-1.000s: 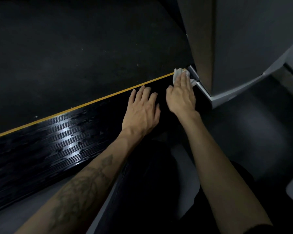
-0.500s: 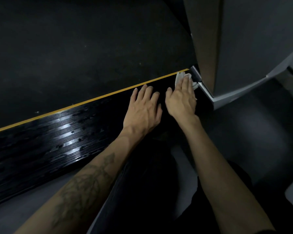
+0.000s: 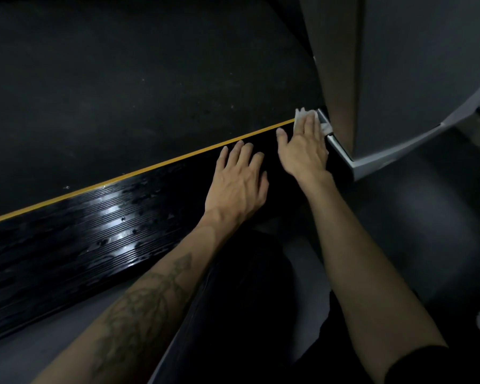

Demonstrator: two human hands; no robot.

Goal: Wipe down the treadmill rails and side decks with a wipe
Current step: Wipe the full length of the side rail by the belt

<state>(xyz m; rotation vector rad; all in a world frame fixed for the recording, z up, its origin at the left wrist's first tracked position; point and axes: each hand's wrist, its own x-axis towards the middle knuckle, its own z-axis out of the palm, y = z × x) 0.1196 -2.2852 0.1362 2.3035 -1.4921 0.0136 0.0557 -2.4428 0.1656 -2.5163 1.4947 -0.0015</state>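
Observation:
A glossy black ribbed side deck (image 3: 100,231) runs diagonally beside the treadmill belt (image 3: 122,92), edged by a thin yellow stripe (image 3: 150,167). My right hand (image 3: 302,148) presses a white wipe (image 3: 299,116) flat onto the deck's far end, right against the grey upright's base (image 3: 341,153). The wipe shows only past my fingertips. My left hand (image 3: 239,184) lies flat on the deck just left of the right hand, fingers straight and spread.
A broad grey upright column (image 3: 399,65) rises at the upper right and blocks the deck's end. Dark floor (image 3: 427,217) lies to the right of the machine. My dark-clothed knee (image 3: 241,300) is below the hands, between my forearms.
My right hand has pushed the wipe slightly farther up toward the upright's base. My left hand stays planted on the deck.

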